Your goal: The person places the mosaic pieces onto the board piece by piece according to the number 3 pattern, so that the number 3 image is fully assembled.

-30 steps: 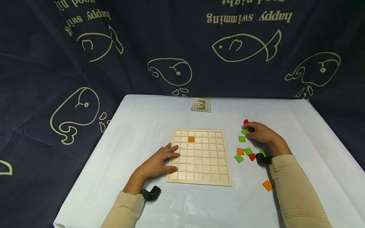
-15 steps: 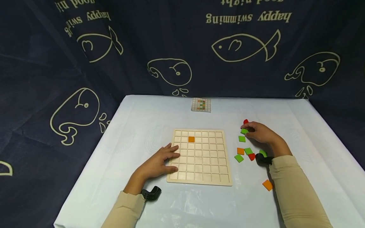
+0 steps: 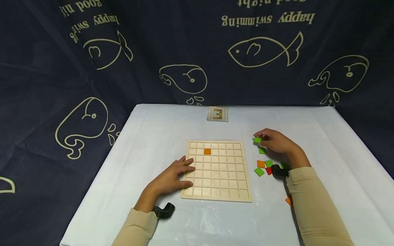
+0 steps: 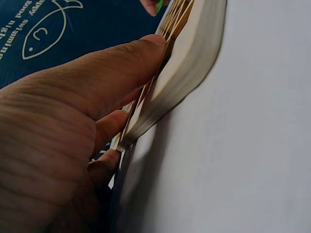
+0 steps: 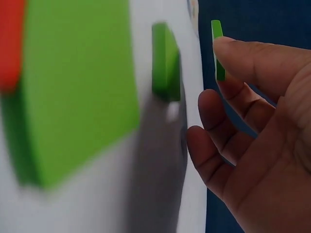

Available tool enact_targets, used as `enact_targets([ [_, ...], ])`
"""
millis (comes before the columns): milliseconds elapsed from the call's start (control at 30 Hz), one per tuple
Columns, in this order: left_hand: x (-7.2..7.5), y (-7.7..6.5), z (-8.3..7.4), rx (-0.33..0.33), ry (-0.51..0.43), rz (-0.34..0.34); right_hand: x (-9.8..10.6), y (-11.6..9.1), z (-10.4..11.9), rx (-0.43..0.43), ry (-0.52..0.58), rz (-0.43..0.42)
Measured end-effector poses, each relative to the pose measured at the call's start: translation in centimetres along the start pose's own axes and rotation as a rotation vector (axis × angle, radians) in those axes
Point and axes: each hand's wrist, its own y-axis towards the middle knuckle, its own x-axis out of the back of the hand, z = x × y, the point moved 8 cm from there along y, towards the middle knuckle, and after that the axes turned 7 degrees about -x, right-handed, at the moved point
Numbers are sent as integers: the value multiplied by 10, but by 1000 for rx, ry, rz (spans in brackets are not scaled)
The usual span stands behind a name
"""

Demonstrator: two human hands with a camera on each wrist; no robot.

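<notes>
The right hand (image 3: 275,140) pinches a green tile (image 3: 257,140) between its thumb and a finger, and holds it up off the white table (image 3: 237,222). The other fingers of that hand are a bit bent. Just below the pinching fingers, on the person's side, a second green tile (image 3: 262,150) lies flat. A little farther from those fingers, toward the person, is a small bunch: an orange tile (image 3: 260,164), a green square (image 3: 268,163), another green square (image 3: 259,171) and a red piece (image 3: 268,170). The black wrist camera (image 3: 279,171) hides part of the bunch. Well away from the right fingers, one more orange square (image 3: 288,200) peeks out beside the sleeve (image 3: 311,198). The left hand (image 3: 169,176) has its fingers spread, and their tips rest on the near left edge of the wooden board (image 3: 215,174). The board has lots of little square spots and reaches out to the right of those fingers. Ahead of the left fingertips and to their right, one orange piece (image 3: 207,151) sits in a spot on the board. Far ahead of both hands' fingers lies a small picture card (image 3: 217,113) with a coloured grid.
</notes>
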Motion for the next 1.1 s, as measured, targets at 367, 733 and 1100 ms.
enact_targets([
  [367,2,-2,-2,-6,1,-4,-21,8,38,73,38,52],
  [733,1,-1,-1,-15,12,-1,-45,19,71,125,92,111],
  [1100,1,-1,-2,-17,18,0,-65,23,94,178,77,170],
])
